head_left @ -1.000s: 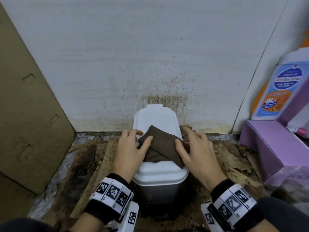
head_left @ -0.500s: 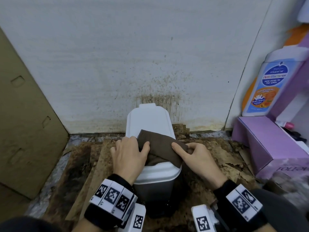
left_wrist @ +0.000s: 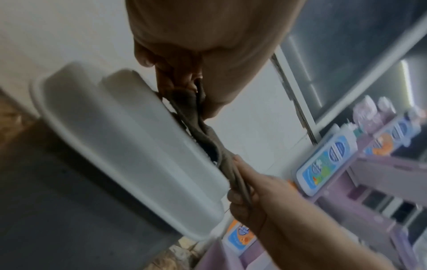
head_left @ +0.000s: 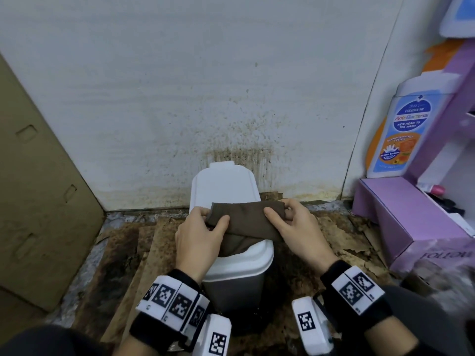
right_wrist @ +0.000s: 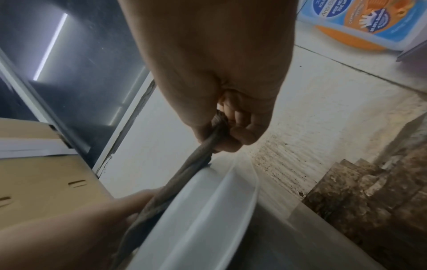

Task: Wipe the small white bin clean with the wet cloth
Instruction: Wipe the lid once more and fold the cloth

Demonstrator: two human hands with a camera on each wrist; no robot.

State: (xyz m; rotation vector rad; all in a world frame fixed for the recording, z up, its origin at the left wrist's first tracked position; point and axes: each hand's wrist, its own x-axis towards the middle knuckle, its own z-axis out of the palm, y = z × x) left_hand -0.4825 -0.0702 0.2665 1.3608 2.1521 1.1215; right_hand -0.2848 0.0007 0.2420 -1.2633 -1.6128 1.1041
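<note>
The small bin point(head_left: 223, 187), white-lidded with a grey body, stands on the floor against the stained wall. A folded brown cloth point(head_left: 245, 218) is stretched flat across its lid point(left_wrist: 129, 146) point(right_wrist: 203, 215). My left hand point(head_left: 205, 227) pinches the cloth's left end between thumb and fingers; in the left wrist view the cloth point(left_wrist: 196, 127) runs from my left hand point(left_wrist: 184, 85) along the lid edge. My right hand point(head_left: 288, 219) grips the right end, its fingers curled round the cloth point(right_wrist: 203, 149). Both hands hold it taut just above the lid.
A cardboard sheet point(head_left: 38, 201) leans against the wall at the left. A purple box point(head_left: 411, 222) and a blue-labelled wash bottle point(head_left: 408, 129) stand at the right. Stained, peeling brown lining point(head_left: 123, 253) covers the floor around the bin.
The cloth, lying skewed on the lid before, now runs level across it, pulled out between both hands. My right hand moved from lying flat on it to gripping its right end.
</note>
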